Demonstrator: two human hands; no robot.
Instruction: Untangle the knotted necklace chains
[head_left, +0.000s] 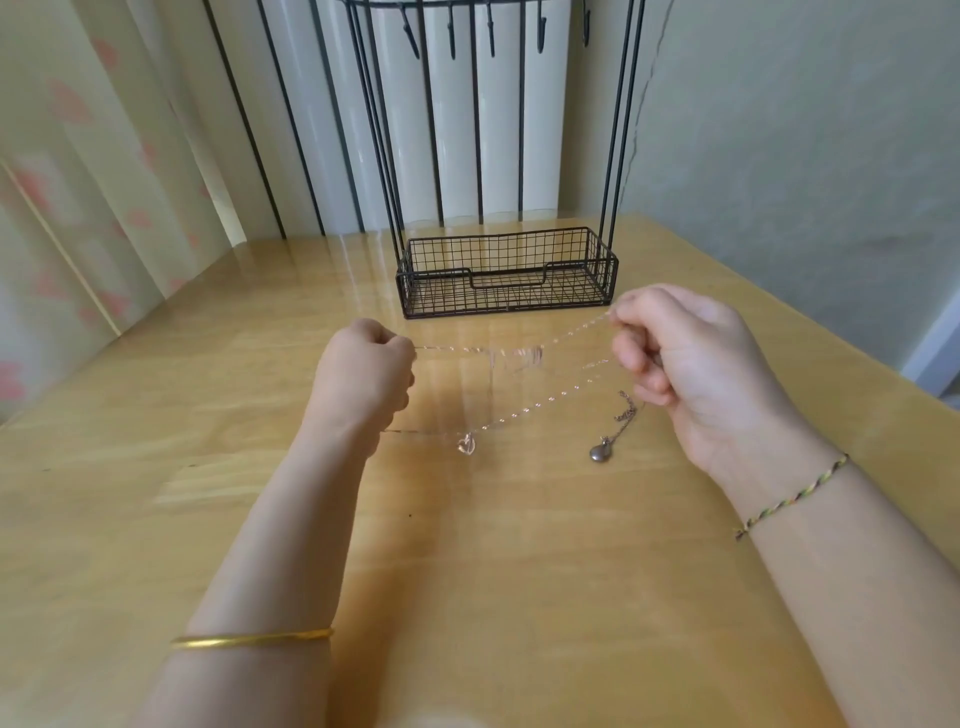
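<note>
A thin pale chain (519, 356) is stretched above the wooden table between my two hands, blurred near its middle. My left hand (366, 371) pinches one end with curled fingers; my right hand (685, 353) pinches the other end, held slightly higher. A lower loop of this chain hangs down to a small heart pendant (466, 445). A second, darker chain with a grey drop pendant (601, 451) lies on the table under my right hand; whether it is still linked to the pale chain is unclear.
A black wire basket (506, 273) with a tall wire rack and hooks stands at the back of the table (208, 415). A curtain hangs on the left, a wall rises on the right.
</note>
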